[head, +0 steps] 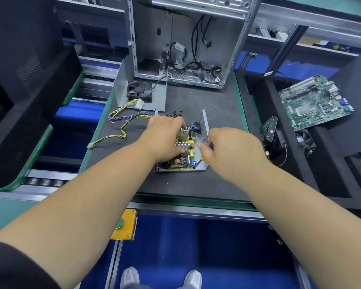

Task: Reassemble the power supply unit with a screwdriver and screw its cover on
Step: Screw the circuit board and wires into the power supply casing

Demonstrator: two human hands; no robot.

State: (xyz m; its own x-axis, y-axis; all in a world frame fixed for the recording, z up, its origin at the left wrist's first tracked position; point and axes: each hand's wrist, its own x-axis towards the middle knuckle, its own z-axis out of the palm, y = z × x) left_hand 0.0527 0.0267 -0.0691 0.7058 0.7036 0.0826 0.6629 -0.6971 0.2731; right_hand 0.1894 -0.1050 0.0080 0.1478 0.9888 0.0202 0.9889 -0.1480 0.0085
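The open power supply unit [204, 130] lies on the dark mat, its yellow circuit board [180, 161] and heat sinks exposed, one perforated metal wall standing up at the right. My left hand [165, 136] rests on the board, fingers gripping a heat sink. My right hand [231, 151] holds a screwdriver [203, 156] with a yellow-black handle, its shaft angled down toward the board's front right corner. The cover [121, 88], with a black fan [139, 90] in it, lies behind at the left. Several black screws [175, 113] lie loose just beyond my left hand.
An open metal computer case [186, 44] stands at the back of the mat. Yellow and purple cables [121, 122] trail left from the unit. A green motherboard [315, 101] and a cooler fan [304, 140] lie on the right. A yellow button box [124, 226] hangs under the front edge.
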